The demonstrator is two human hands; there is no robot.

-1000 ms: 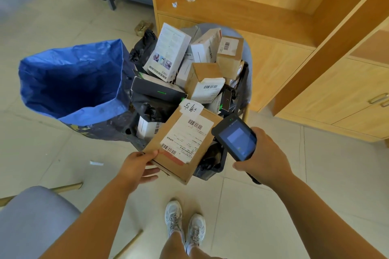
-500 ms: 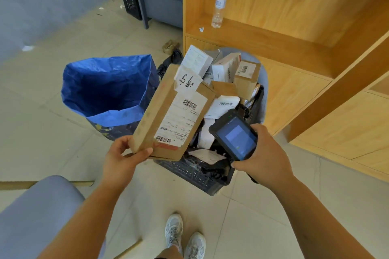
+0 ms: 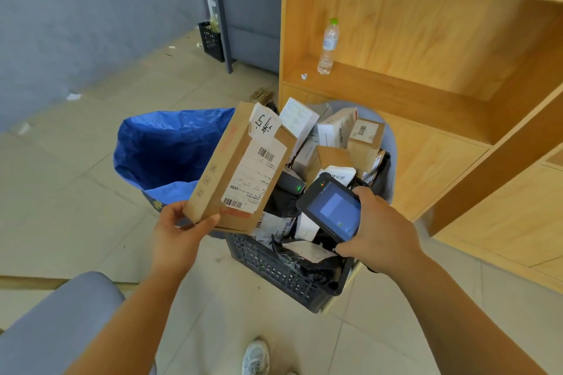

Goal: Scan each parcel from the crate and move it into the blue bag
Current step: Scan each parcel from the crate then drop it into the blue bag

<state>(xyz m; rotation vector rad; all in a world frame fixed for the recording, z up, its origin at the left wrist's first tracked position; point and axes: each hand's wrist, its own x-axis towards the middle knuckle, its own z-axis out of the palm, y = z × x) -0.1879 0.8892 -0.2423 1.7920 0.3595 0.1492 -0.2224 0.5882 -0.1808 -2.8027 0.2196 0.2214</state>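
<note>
Currently the left grip holds a flat brown box by its near bottom corner, thumb on the labelled face and fingers curled beneath. The box is raised and tilted, with the label facing the camera and the far end leaning toward 11 o'clock. It overlaps the right rim of the bag and the left edge of the crate. It appears clear of the parcels below, though the angle leaves that unsure. A white shipping label with barcodes covers most of the face, and a handwritten slip is stuck at the far end.

The right grip is wrapped round a black scanner, whose blue-lit screen faces up. The scanner sits above the crate, just beside the box at its 3 o'clock.

The crate is dark plastic lattice, heaped with boxes and dark pouches. The bag stands open-mouthed at 9 o'clock of the crate, just beside it.

A wooden shelf unit at 1 o'clock carries a water bottle. A grey seat occupies 7 o'clock. One white shoe shows at 6 o'clock.
</note>
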